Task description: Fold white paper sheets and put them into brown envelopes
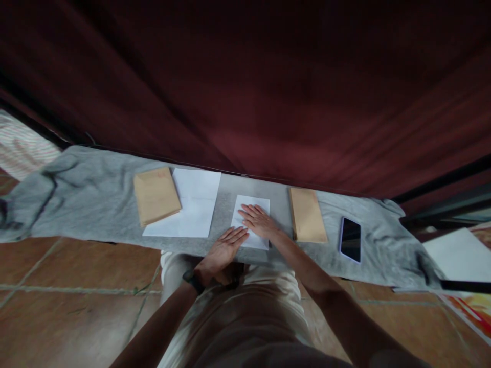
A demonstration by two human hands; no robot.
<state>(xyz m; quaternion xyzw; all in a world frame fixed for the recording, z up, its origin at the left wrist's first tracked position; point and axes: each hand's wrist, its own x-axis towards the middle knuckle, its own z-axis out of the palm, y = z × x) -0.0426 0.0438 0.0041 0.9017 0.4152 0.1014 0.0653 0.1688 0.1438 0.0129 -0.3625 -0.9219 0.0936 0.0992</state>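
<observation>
A folded white sheet of paper (256, 205) lies on the grey cloth (92, 204) in front of me. My right hand (259, 221) lies flat on the sheet, fingers spread. My left hand (224, 248) rests palm down at the sheet's near left corner, fingertips on the paper. A dark watch sits on my left wrist. Neither hand grips anything.
To the left, a brown envelope (156, 194) overlaps a larger white sheet (195, 207). Right of my hands lie another brown envelope (307, 214) and a dark phone (350, 239). A dark red curtain (245, 87) hangs behind. White paper (458, 254) lies at far right on the tiled floor.
</observation>
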